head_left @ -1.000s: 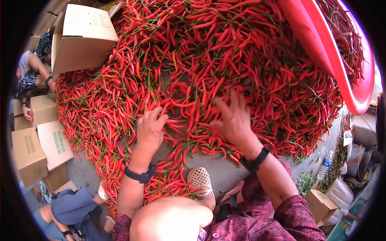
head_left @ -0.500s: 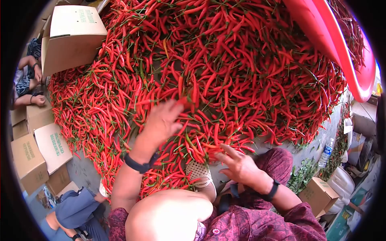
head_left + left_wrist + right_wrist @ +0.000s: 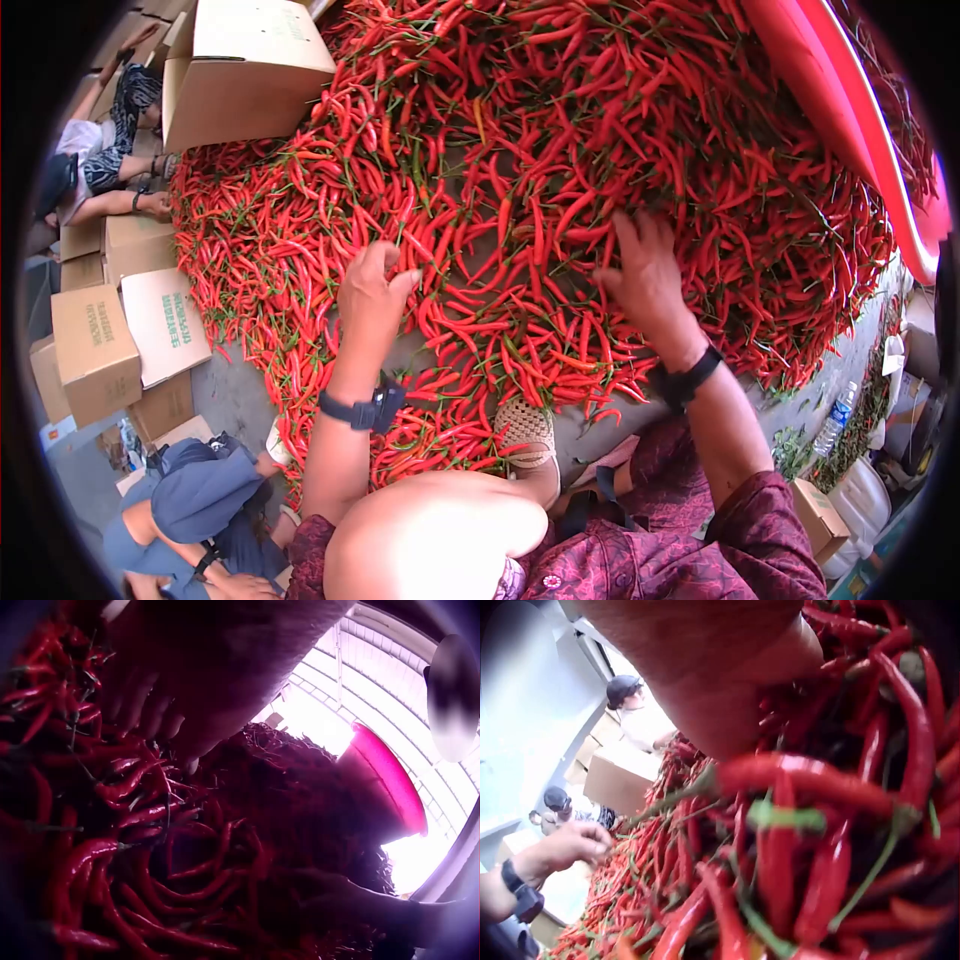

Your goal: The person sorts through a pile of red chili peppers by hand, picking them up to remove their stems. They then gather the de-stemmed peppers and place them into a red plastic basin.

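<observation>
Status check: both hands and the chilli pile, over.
Left hand resting on the chilli pile, fingers relaxed. Right hand spread flat, fingers into the pile. Nothing held in either grip. Sandalled foot at the pile's edge.

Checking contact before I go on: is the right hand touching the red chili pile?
Touching. The head view shows the right hand laid flat on the red chili pile, fingers spread among the peppers.

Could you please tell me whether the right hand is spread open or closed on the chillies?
Open: the right hand lies with straight fingers on the chilli pile.
</observation>
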A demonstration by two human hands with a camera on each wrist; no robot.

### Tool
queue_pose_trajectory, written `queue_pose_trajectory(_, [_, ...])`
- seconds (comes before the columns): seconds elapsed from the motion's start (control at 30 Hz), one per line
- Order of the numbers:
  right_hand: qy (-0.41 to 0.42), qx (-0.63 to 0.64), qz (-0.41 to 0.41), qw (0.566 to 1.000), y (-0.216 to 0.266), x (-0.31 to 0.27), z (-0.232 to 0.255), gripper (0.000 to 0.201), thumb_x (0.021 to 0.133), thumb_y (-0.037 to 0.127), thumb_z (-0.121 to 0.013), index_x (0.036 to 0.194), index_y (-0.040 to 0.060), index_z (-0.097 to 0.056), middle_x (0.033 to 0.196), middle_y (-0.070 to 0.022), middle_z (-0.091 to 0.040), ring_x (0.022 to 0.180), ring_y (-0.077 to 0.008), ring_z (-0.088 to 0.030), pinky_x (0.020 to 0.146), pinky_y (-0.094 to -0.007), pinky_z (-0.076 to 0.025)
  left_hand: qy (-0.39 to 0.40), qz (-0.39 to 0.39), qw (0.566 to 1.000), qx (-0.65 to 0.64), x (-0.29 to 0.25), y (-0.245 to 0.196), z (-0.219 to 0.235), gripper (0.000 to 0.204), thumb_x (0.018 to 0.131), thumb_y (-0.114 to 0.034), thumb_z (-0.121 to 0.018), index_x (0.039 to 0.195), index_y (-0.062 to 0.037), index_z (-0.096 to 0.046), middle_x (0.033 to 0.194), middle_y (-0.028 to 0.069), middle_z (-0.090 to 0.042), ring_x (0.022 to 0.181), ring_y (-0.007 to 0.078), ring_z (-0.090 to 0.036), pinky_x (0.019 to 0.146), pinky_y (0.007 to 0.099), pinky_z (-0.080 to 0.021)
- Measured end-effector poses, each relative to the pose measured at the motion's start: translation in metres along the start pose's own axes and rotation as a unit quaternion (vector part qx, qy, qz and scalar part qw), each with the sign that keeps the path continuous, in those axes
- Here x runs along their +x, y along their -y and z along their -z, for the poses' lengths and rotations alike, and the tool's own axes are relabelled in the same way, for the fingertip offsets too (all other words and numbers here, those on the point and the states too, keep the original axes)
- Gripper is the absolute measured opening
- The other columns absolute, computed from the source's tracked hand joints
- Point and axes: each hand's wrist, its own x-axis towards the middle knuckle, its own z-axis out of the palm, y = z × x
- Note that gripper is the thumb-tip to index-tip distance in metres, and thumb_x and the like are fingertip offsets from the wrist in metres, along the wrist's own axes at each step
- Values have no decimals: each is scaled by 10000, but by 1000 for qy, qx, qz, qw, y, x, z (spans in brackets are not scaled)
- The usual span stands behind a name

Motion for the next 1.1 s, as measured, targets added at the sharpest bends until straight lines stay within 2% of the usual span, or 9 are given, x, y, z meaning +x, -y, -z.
queue_pose_trajectory(0.1, [74,-21,29,997,24,-37,-9,749,619,183,-825,1283,140,-480,1313,-204,-397,1137,-434,-456,887,-512,-457,-54,-85,994,43,20,17,-22,689,653,-201,-809,1235,-4,-495,1135,206,-564,1112,379,-522,943,420,-440])
queue_pose_trajectory(0.13, [80,3,35,996,33,-48,-7,710,620,186,-824,1251,140,-501,1313,-198,-398,1128,-427,-466,877,-505,-460,-3,-73,997,-18,23,18,-28,851,609,-200,-838,1314,6,-409,1205,217,-508,1173,403,-466,1020,430,-391])
queue_pose_trajectory(0.37, [147,35,162,975,67,-99,0,381,693,182,-678,1051,106,-575,1305,-128,-457,1155,-324,-477,863,-452,-460,68,-159,984,41,-14,14,-46,702,642,-7,-701,1291,-105,-451,1164,164,-481,1073,387,-533,844,435,-495])
queue_pose_trajectory(0.57, [185,93,197,958,54,-122,10,238,711,143,-641,945,100,-639,1242,-78,-530,1101,-311,-516,856,-416,-485,38,85,984,-151,-35,86,-20,377,658,31,-656,1031,-26,-631,863,129,-674,787,259,-669,744,367,-515])
queue_pose_trajectory(0.7, [222,165,219,936,51,-138,11,347,637,136,-726,975,101,-659,1166,-64,-587,1044,-275,-567,821,-395,-505,225,169,957,-67,-19,92,12,330,673,-23,-717,995,-14,-646,903,138,-680,816,225,-671,733,348,-511])
queue_pose_trajectory(0.73, [212,171,233,934,53,-136,21,340,640,127,-726,972,95,-660,1149,-67,-599,1041,-278,-574,820,-399,-504,95,56,993,-37,-14,80,11,298,706,-64,-719,990,-13,-644,905,144,-675,835,261,-669,728,360,-509])
queue_pose_trajectory(0.9, [160,259,135,943,48,-133,50,258,693,78,-711,946,59,-662,1020,-93,-652,945,-295,-625,784,-392,-516,-86,-144,982,-91,66,13,-13,234,817,-75,-633,1047,-32,-633,947,144,-667,843,281,-660,744,344,-520])
queue_pose_trajectory(0.97, [167,256,57,950,43,-139,54,217,723,60,-698,936,44,-662,959,-105,-665,882,-301,-645,757,-382,-525,-112,-232,966,1,97,-11,-32,288,803,-98,-642,1088,-61,-621,973,151,-661,894,328,-647,770,376,-517])
queue_pose_trajectory(1.1, [154,262,37,952,45,-140,59,187,748,47,-683,932,30,-659,883,-121,-666,798,-310,-655,704,-377,-538,-30,-189,978,88,129,-6,-79,179,780,-117,-587,959,-113,-598,869,152,-642,825,374,-637,683,477,-511])
